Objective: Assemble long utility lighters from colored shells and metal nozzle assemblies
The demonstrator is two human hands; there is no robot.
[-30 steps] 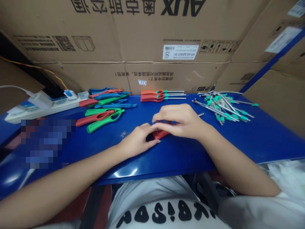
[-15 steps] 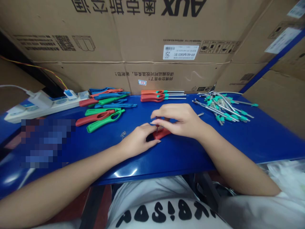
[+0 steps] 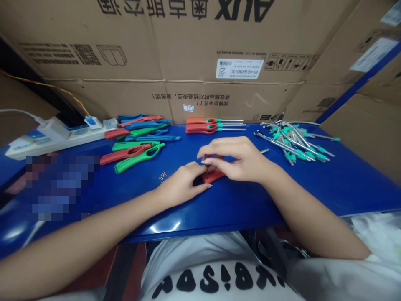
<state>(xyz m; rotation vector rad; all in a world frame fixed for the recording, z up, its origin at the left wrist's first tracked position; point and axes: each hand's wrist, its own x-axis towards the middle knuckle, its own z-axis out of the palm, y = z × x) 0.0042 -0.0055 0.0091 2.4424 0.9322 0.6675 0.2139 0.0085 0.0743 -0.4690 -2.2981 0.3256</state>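
Observation:
A red lighter casing (image 3: 214, 176) lies on the blue table in front of me, its metal tube poking out to the right past my fingers. My left hand (image 3: 179, 184) grips the casing's left end, with thumb and fingers closed around it. In my right hand (image 3: 238, 161), a small screwdriver (image 3: 206, 170) is pinched upright, its thin shaft reaching down to the casing near the left end. My fingers hide most of its handle and the middle of the casing. Several tiny screws (image 3: 162, 177) lie just left of my left hand.
Red, green and blue casing halves (image 3: 138, 161) lie at the left back. Lighters with tubes (image 3: 200, 126) are stacked at the back middle. Metal tubes with green fittings (image 3: 293, 142) form a pile on the right. A power strip (image 3: 83, 138) and a cardboard wall (image 3: 175, 67) stand behind.
My hands, the screwdriver and the casing stay almost in place. The whole view shifts very slightly.

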